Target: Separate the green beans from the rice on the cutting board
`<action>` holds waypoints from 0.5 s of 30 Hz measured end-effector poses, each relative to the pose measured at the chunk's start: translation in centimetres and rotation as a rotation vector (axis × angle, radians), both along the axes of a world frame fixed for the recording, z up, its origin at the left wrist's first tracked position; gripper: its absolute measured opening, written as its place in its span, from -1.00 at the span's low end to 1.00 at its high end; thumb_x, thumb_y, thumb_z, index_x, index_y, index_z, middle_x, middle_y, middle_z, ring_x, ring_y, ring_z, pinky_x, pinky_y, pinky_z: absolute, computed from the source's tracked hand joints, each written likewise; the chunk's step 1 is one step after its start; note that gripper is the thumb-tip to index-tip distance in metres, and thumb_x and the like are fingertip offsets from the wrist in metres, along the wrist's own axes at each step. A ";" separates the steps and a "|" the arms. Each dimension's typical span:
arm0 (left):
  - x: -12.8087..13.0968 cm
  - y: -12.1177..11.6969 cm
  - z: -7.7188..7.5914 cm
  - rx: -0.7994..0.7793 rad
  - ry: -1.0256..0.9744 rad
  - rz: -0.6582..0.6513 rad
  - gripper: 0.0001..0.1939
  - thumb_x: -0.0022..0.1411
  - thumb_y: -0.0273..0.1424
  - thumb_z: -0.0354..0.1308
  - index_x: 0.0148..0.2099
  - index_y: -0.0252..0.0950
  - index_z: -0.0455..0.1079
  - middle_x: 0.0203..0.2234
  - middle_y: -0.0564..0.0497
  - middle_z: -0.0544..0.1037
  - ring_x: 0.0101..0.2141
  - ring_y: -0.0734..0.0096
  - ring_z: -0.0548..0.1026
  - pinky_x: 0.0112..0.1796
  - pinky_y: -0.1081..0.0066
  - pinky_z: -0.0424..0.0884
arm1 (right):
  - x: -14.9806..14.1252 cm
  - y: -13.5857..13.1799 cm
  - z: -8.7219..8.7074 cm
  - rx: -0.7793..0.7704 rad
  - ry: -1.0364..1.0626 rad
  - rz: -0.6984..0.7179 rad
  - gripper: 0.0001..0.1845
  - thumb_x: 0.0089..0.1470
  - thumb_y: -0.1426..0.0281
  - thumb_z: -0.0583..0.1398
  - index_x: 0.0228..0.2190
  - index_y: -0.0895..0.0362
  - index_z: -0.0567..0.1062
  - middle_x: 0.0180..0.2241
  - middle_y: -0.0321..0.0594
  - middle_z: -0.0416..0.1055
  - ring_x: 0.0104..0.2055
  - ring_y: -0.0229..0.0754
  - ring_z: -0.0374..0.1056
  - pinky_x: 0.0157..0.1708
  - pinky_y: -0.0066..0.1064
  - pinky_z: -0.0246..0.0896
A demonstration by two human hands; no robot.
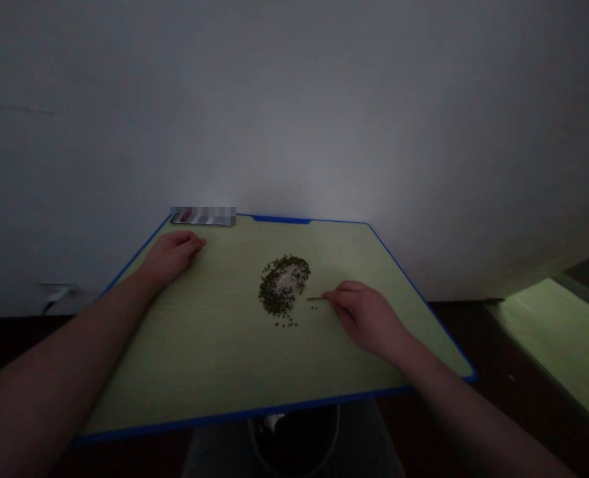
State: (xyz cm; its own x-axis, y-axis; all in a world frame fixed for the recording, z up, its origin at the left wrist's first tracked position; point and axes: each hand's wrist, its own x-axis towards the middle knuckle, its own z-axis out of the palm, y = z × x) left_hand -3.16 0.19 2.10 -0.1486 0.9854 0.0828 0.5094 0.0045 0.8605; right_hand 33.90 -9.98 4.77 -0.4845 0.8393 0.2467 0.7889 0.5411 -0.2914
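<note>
A thin stick (316, 299) is pinched between the thumb and fingers of my right hand (366, 315), and its tip points left. Just left of that tip lies a flat pile of small dark greenish beans (273, 302) with whitish grains (288, 279) in its middle. A few loose beans (285, 324) lie in front of the pile, and a couple more sit below the stick. Over on the left side of the tabletop (214, 358), my left hand (174, 254) rests with its fingers curled in, away from the pile. Nothing shows in it.
A phone (202, 219), partly blurred, lies at the table's back left corner. Blue trim (254, 414) edges the table, which stands against a pale wall (294, 113). Below the front edge is a round dark bin (294, 441). Another pale surface (563, 345) is at right.
</note>
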 end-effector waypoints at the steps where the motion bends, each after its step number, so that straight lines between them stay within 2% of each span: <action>1: 0.0 0.0 0.0 0.000 -0.005 -0.008 -0.70 0.05 -0.22 0.12 -0.55 -0.28 0.17 -0.73 0.19 0.16 -0.65 0.55 0.11 -0.57 0.46 0.03 | -0.3 0.0 0.0 -0.004 -0.045 0.020 -0.66 0.12 0.56 0.06 -0.15 0.12 0.55 -0.35 -0.15 0.46 -0.27 -0.15 0.36 -0.26 -0.33 0.24; 9: -0.4 0.3 -0.6 0.014 -0.001 -0.011 -0.69 0.09 -0.21 0.10 -0.55 -0.29 0.19 -0.74 0.18 0.17 -0.66 0.55 0.11 -0.58 0.47 0.03 | -0.1 -2.5 -0.9 -0.033 -0.092 0.082 -0.62 0.12 0.55 0.05 -0.08 0.11 0.52 -0.31 -0.12 0.43 -0.25 -0.11 0.33 -0.27 -0.30 0.24; 15: -0.2 0.2 -0.4 0.011 -0.031 -0.017 -0.71 0.05 -0.23 0.12 -0.56 -0.29 0.19 -0.74 0.18 0.17 -0.67 0.56 0.11 -0.59 0.48 0.03 | 0.1 -4.4 -0.4 -0.077 -0.060 0.121 -0.62 0.11 0.56 0.03 -0.10 0.16 0.52 -0.31 -0.09 0.43 -0.26 -0.09 0.31 -0.28 -0.27 0.26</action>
